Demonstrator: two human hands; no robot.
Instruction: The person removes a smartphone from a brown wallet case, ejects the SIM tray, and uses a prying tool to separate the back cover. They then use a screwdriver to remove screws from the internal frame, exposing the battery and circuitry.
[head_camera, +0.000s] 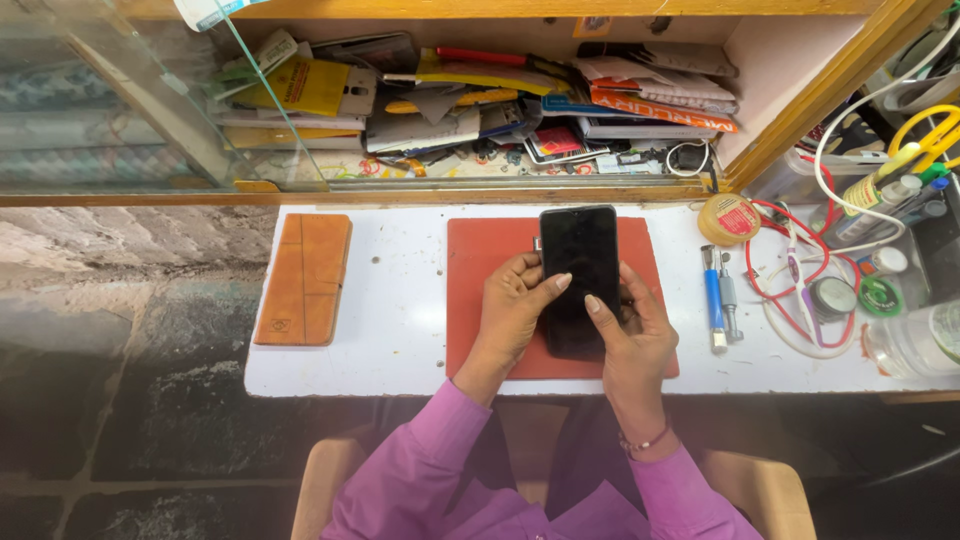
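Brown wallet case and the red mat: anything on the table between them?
Nothing. In the head view, the strip of white table between the brown wallet case and the red mat is bare apart from a few small dark specks.

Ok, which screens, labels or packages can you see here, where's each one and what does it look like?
Phone: dark blank screen, black rectangle, held in both hands over the red mat.
Round tin: right of the mat, yellow with a red label.
Yellow packet: flat, on the cluttered shelf behind glass, upper left.
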